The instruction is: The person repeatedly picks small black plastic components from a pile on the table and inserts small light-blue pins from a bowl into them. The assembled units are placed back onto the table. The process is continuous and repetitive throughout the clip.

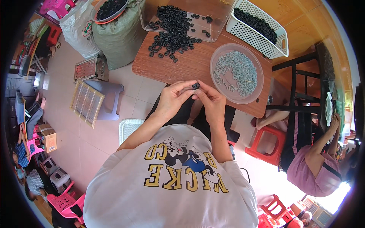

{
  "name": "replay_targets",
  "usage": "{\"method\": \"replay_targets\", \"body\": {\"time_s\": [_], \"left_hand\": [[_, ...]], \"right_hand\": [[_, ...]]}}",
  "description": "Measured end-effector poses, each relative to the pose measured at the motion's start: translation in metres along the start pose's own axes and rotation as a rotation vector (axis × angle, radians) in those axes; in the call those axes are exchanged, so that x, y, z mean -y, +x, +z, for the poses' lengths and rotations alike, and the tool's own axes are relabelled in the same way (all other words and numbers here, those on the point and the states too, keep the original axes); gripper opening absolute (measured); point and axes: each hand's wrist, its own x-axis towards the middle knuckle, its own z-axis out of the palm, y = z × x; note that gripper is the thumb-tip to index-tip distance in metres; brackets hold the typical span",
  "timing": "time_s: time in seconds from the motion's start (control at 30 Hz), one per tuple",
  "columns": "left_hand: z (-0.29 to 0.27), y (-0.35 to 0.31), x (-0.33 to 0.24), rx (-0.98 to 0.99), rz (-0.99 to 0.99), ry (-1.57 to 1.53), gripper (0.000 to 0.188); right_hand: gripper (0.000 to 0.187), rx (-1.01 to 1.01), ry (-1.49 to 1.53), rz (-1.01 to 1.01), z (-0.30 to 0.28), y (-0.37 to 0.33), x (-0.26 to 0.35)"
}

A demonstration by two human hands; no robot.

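Between my two hands, just off the near edge of the wooden table (182,68), is a small black plastic piece (195,86) with rounded ends. My left hand (175,98) pinches it from the left, thumb and forefinger closed. From the right, my right hand (212,99) grips the same piece with its fingertips. Whether a pin or screw is in it is too small to tell. A round clear bowl (214,81) of small silvery screw-like parts (243,70) stands right of my hands. Loose black pieces (171,43) lie heaped ahead, spilling from a tipped clear bin (218,22).
A white perforated basket (283,40) of black parts stands at the back right. Left are filled sacks (118,41), a grey-blue stool (114,100) and a woven-looking rack (86,102). A red stool (268,146) and a person in pink (315,167) are at the right.
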Motion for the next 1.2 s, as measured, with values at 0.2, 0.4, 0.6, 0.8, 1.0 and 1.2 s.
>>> {"method": "replay_targets", "body": {"time_s": [0.2, 0.4, 0.6, 0.8, 1.0, 1.2], "left_hand": [[-0.002, -0.002, 0.004, 0.019, 0.063, 0.103, 0.030], [-0.005, -0.003, -0.006, 0.033, 0.194, 0.230, 0.029], [-0.002, -0.005, -0.006, -0.010, 0.355, 0.343, 0.026], [0.000, -0.005, 0.004, -0.084, 0.507, 0.375, 0.023], [0.000, -0.005, 0.007, -0.090, 0.480, 0.267, 0.025], [-0.003, -0.004, 0.012, 0.012, 0.267, 0.062, 0.031]], "right_hand": [[0.029, 0.015, 0.002, 0.008, -0.003, -0.002, 0.004], [0.027, -0.004, 0.037, -0.028, 0.000, -0.004, 0.003], [0.024, -0.031, 0.064, -0.073, 0.004, -0.008, 0.001], [0.022, -0.067, 0.036, -0.111, 0.008, -0.012, -0.001], [0.020, -0.100, 0.041, -0.134, 0.014, -0.013, 0.000], [0.024, -0.109, -0.049, -0.106, 0.010, -0.011, 0.003]]}}
